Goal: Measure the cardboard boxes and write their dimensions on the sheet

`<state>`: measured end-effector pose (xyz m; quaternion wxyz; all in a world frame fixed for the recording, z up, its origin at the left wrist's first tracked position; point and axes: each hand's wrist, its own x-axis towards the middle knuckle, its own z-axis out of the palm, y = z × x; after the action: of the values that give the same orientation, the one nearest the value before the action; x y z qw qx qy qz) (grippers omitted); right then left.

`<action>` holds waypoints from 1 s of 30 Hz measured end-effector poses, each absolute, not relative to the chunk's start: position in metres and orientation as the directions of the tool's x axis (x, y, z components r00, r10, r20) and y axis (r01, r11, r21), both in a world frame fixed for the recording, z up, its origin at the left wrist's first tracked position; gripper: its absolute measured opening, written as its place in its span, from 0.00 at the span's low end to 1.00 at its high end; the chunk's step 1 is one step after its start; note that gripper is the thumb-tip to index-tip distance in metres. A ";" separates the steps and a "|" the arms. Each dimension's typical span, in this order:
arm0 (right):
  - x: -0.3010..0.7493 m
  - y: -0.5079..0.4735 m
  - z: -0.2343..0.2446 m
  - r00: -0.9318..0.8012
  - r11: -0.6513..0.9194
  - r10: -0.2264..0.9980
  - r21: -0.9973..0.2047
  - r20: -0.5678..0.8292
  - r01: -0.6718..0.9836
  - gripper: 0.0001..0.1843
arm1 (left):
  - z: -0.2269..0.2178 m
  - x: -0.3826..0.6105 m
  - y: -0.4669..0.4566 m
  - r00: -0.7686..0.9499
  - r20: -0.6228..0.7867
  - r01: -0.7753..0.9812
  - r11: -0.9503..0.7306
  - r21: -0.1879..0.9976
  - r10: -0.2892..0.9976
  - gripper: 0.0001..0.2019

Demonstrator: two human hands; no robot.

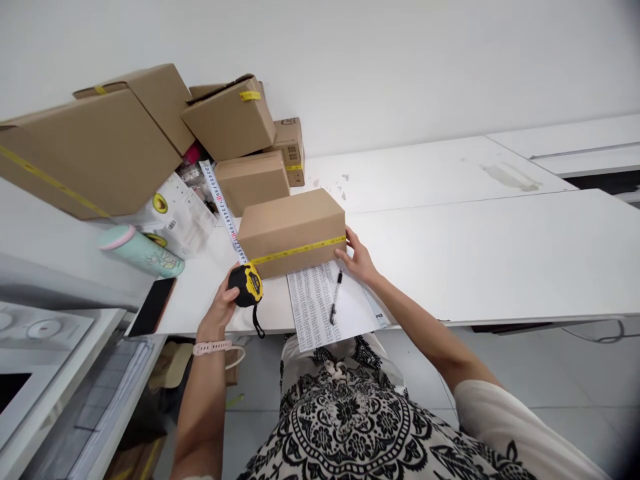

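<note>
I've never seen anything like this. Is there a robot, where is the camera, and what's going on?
No robot: these are a person's two bare hands, seen from a camera worn on the head, looking forward and down. The left hand holds a black-and-yellow tape measure, its white numbered blade extended beside a brown cardboard box with a yellow strip. The right hand touches the box's right end. On the white table are also a printed white sheet with a black-and-clear pen, a mint-green bottle and other brown boxes.
</note>
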<state>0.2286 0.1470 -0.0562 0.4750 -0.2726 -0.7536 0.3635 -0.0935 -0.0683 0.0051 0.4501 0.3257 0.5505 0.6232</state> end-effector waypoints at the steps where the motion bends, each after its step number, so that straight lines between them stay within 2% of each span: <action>1: 0.231 0.144 -0.062 -0.399 0.584 0.764 -0.806 0.507 0.096 0.41 | 0.008 -0.094 -0.069 -0.384 -0.066 -0.160 0.004 0.987 0.921 0.42; 5: 0.243 0.124 -0.070 -0.339 0.534 0.834 -0.791 0.435 0.299 0.32 | 0.037 -0.100 -0.071 -0.355 0.064 0.103 -0.029 0.994 0.933 0.49; 7: 0.248 0.108 -0.064 -0.294 0.485 0.872 -0.773 0.391 0.410 0.24 | 0.064 -0.103 -0.069 -0.306 0.100 0.328 0.006 0.945 0.947 0.54; 8: 0.250 0.099 -0.060 -0.298 0.468 0.882 -0.754 0.366 0.461 0.21 | 0.080 -0.103 -0.067 -0.285 0.109 0.468 0.039 0.883 0.952 0.56; 11: 0.250 0.067 -0.046 -0.464 0.491 0.856 -0.641 0.228 0.590 0.16 | 0.128 -0.093 -0.051 -0.231 0.187 0.841 0.099 0.532 0.955 0.55; 14: 0.242 0.038 -0.035 -0.590 0.517 0.808 -0.474 -0.005 0.713 0.18 | 0.165 -0.073 -0.024 -0.105 0.208 0.989 0.081 0.122 0.972 0.47; 17: 0.232 0.021 -0.028 -0.559 0.491 0.818 -0.340 -0.136 0.802 0.22 | 0.185 -0.051 0.007 -0.025 0.094 0.996 0.032 -0.078 0.995 0.42; 19: 0.228 0.018 -0.026 -0.524 0.456 0.835 -0.319 -0.169 0.830 0.17 | 0.188 -0.041 0.027 -0.016 -0.002 0.990 0.015 -0.142 1.000 0.42; 22: 0.233 0.022 -0.028 -0.500 0.408 0.849 -0.388 -0.170 0.826 0.07 | 0.185 -0.035 0.049 0.006 -0.109 0.981 -0.027 -0.192 0.994 0.44; 25: 0.252 0.026 -0.038 -0.493 0.329 0.864 -0.619 -0.108 0.713 0.09 | 0.174 -0.041 0.065 0.059 -0.103 0.980 -0.077 -0.181 0.993 0.42; 28: 0.278 0.025 -0.043 -0.508 0.098 0.856 -0.932 -0.100 0.349 0.11 | 0.162 -0.057 0.076 0.086 -0.020 0.994 -0.087 -0.064 0.996 0.38; 30: 0.294 0.023 -0.039 -0.542 -0.075 0.834 -0.995 -0.100 0.069 0.15 | 0.155 -0.066 0.077 0.089 0.036 0.995 -0.091 0.043 0.995 0.36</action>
<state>0.2944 0.0233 -0.0392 0.3027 -0.3708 -0.6090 0.6325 -0.0657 0.0772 0.1546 0.0038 0.7380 0.6742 0.0279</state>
